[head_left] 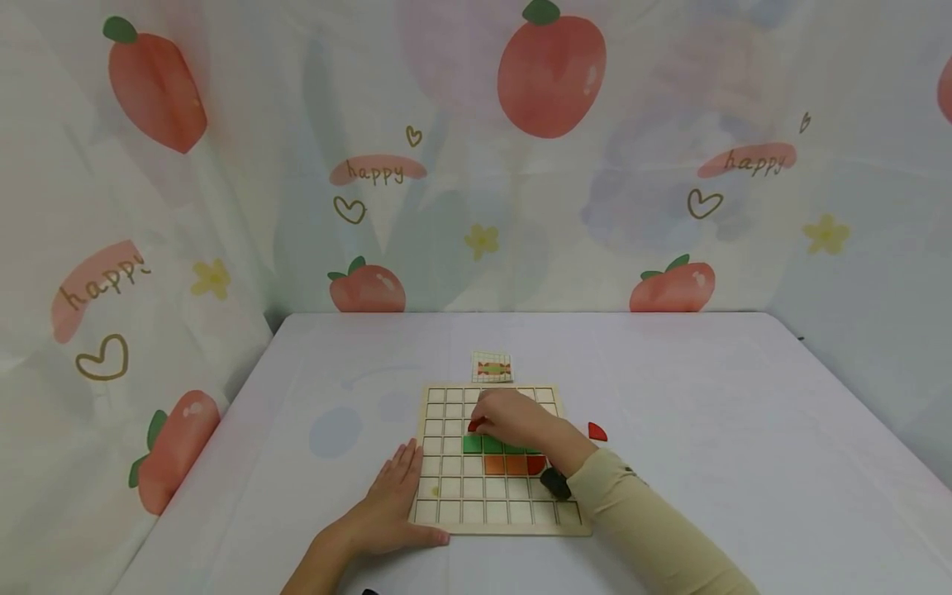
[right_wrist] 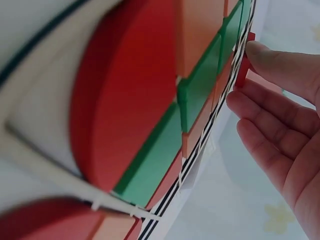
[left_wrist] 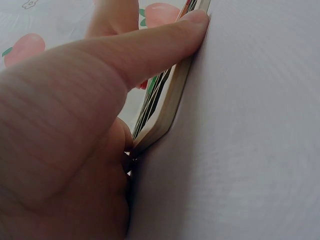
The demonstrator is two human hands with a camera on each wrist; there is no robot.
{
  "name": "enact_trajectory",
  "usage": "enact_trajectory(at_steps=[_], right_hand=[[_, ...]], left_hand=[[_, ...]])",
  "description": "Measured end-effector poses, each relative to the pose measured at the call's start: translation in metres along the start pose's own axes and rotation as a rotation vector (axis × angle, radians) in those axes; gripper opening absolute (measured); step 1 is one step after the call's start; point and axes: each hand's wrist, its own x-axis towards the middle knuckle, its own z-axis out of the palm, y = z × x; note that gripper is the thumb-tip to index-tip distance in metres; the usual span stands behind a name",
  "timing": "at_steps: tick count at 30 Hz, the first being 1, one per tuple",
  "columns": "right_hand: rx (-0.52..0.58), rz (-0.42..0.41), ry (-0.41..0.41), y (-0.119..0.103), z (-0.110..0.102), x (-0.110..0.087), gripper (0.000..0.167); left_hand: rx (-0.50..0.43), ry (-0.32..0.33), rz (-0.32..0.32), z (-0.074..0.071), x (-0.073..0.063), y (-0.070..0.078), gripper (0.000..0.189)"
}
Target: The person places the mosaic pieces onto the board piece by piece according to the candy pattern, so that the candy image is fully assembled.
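Note:
A wooden grid board (head_left: 451,512) lies on the table. My left hand (head_left: 383,512) rests against its left edge with straight fingers; the thumb (left_wrist: 192,25) touches the near edge. Over the board, my right hand (head_left: 513,417) pinches a small red piece (right_wrist: 243,72) between thumb and fingertips, at the upper left of the coloured pieces. Below the hand runs a row of green squares (head_left: 473,445). Nearer me are orange squares (head_left: 505,465) with a red rounded piece (head_left: 536,466) at their right end. The right hand hides part of the upper rows in the head view.
A small pattern card (head_left: 492,366) lies just beyond the board's far edge. One loose red quarter-round piece (head_left: 597,431) is on the white table (head_left: 714,446) to the right of the board. Behind stands a fruit-printed curtain (head_left: 476,190).

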Motion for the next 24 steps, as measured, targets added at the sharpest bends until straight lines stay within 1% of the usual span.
enact_trajectory(at_steps=[7, 13, 24], right_hand=[[-0.024, 0.007, -0.014, -0.0032, 0.0020, 0.0030, 0.007], [-0.041, -0.015, -0.007, -0.0043, 0.0037, 0.0050, 0.007], [-0.085, -0.029, -0.032, -0.0044, 0.0054, 0.0060, 0.010]], left_hand=[[0.002, -0.001, 0.003, -0.0001, -0.0001, -0.0008, 0.121], [0.008, 0.008, 0.013, 0.0006, -0.0005, -0.0014, 0.121], [-0.001, 0.004, 0.009, 0.0000, -0.0001, -0.0005, 0.121]])
